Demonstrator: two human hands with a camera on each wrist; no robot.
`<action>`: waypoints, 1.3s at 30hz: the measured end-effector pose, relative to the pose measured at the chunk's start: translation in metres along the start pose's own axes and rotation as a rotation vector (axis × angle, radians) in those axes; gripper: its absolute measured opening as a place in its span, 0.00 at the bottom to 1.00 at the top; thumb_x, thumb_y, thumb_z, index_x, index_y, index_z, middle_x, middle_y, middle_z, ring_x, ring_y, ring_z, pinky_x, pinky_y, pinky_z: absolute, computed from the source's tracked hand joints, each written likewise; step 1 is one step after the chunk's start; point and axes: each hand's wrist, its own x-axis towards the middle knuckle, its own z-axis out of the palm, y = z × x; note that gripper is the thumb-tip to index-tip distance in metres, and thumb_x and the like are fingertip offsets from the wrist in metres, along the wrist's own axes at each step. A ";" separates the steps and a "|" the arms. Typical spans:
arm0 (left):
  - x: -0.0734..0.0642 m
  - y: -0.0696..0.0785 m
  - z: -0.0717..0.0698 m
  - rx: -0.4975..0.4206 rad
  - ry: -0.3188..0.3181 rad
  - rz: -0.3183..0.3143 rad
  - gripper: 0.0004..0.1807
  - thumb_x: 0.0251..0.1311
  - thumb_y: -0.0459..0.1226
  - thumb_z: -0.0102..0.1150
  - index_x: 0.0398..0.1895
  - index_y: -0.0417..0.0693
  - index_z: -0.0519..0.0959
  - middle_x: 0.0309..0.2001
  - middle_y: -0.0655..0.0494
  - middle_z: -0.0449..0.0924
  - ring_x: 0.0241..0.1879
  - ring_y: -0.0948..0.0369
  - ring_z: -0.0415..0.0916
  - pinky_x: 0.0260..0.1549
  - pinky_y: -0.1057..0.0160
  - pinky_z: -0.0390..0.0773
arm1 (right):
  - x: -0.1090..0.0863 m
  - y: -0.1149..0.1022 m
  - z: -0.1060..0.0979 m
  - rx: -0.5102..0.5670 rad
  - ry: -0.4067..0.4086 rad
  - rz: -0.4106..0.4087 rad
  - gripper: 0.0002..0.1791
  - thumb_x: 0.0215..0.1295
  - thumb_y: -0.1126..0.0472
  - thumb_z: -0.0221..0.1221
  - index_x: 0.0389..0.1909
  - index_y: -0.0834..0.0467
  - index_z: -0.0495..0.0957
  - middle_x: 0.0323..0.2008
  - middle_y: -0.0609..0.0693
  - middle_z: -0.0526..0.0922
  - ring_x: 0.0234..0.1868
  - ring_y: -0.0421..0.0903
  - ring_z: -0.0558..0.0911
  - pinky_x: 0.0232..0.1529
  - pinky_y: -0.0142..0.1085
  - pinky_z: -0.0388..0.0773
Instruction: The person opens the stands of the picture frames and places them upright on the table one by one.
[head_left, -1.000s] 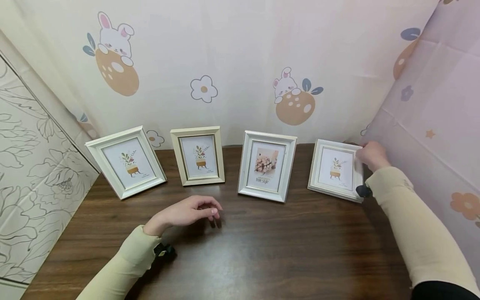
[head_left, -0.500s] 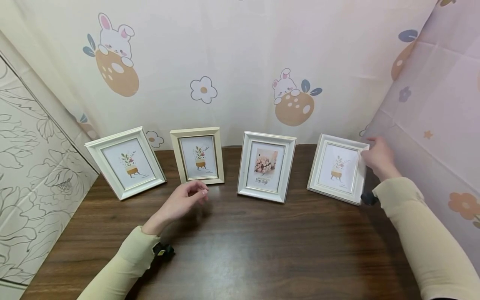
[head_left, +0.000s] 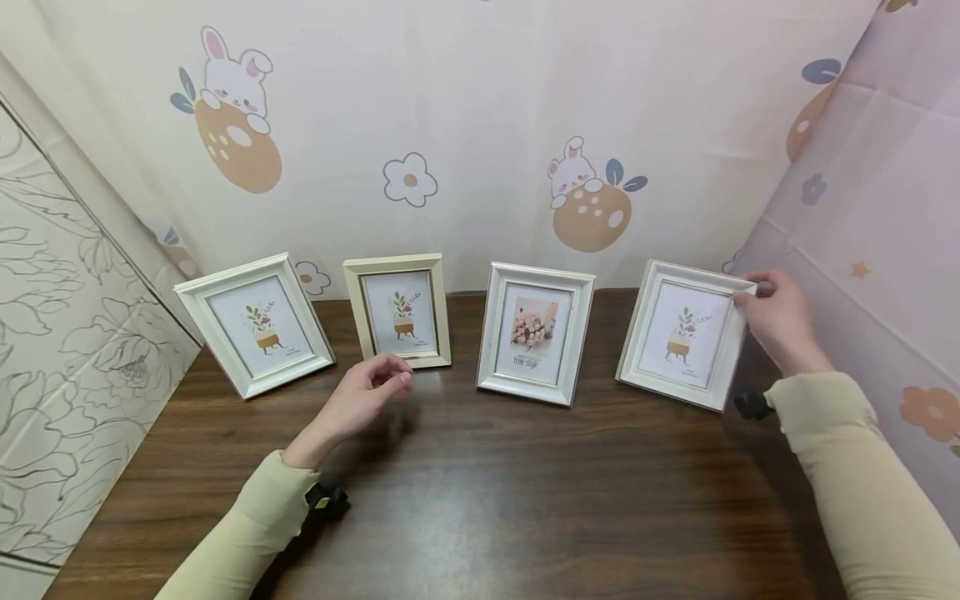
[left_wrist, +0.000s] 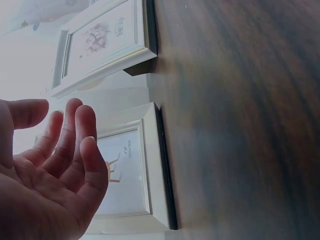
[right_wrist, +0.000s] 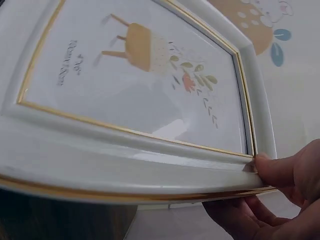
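At the right end of a row of picture frames, a white picture frame (head_left: 633, 333) with a potted-plant print leans back on the table. My right hand (head_left: 783, 321) pinches its upper right corner; the right wrist view shows the thumb (right_wrist: 277, 170) on the front and fingers curled behind. My left hand (head_left: 360, 404) holds nothing. Its fingers are loosely curled, palm up in the left wrist view, just in front of the cream picture frame (head_left: 442, 317) and overlapping its lower left corner in the head view.
A white frame with a rose print (head_left: 487, 333) stands right of the middle, and another white frame (head_left: 251, 387) stands tilted at the far left. Behind them hangs a rabbit-patterned curtain (head_left: 480, 100). Curtain (head_left: 885, 250) also borders the right side of the brown wooden table (head_left: 525, 500).
My right hand has tipped the rightmost frame more upright and shifted its top rightward, the hand moving right with it. My left hand has moved left and back toward the cream frame.
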 end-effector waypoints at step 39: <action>-0.002 0.007 0.012 -0.074 -0.267 0.044 0.11 0.72 0.37 0.56 0.48 0.37 0.78 0.43 0.39 0.82 0.46 0.41 0.80 0.49 0.41 0.77 | -0.040 -0.043 0.000 1.348 -0.354 -0.360 0.14 0.69 0.80 0.49 0.48 0.70 0.80 0.39 0.58 0.87 0.37 0.47 0.86 0.33 0.35 0.83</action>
